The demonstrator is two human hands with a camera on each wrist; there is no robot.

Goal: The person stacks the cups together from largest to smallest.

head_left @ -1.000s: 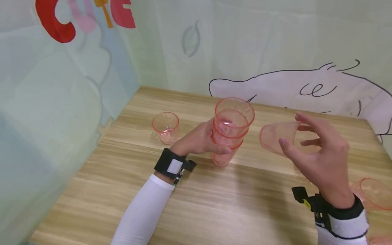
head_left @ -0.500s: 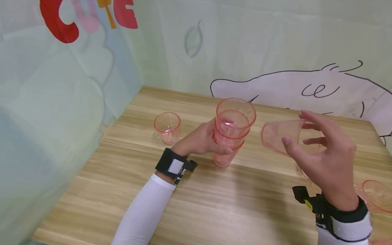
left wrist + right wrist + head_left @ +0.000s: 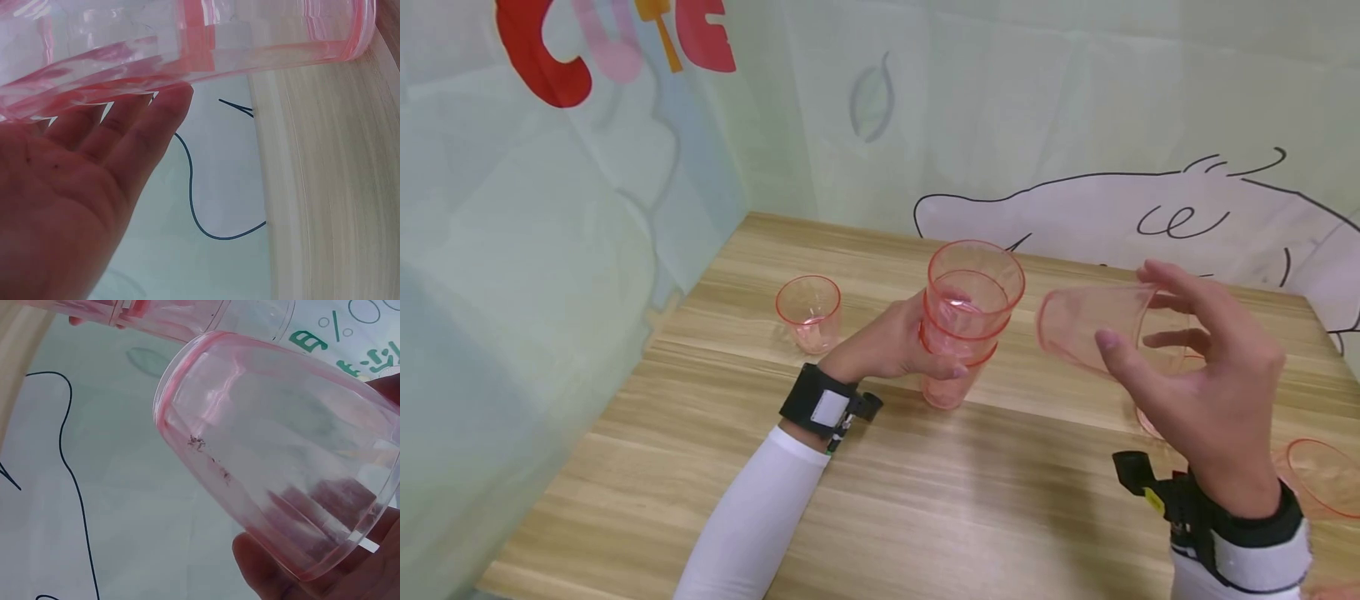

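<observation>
In the head view my left hand (image 3: 898, 340) grips an upright stack of clear pink-red plastic cups (image 3: 955, 390), nested with three rims showing. The left wrist view has the same stack (image 3: 275, 44) lying across its top, with my fingers (image 3: 156, 122) against its side. My right hand (image 3: 1221, 383) holds a single clear pink cup (image 3: 1078, 329) on its side in the air. This cup's base points left toward the stack, apart from it. Dark specks mark the wall of that cup (image 3: 262, 450) in the right wrist view.
Left of the stack, a short pink cup (image 3: 808, 315) stands on the wooden table (image 3: 925, 517). Another cup (image 3: 1326, 479) is by my right wrist, and one more (image 3: 1148, 423) is mostly hidden behind my right hand. Printed cloth walls (image 3: 1000, 100) border the table's back and left.
My right hand has shifted slightly up and to the right, and the cup it holds has risen a little. The left hand and the stack have stayed in place.
</observation>
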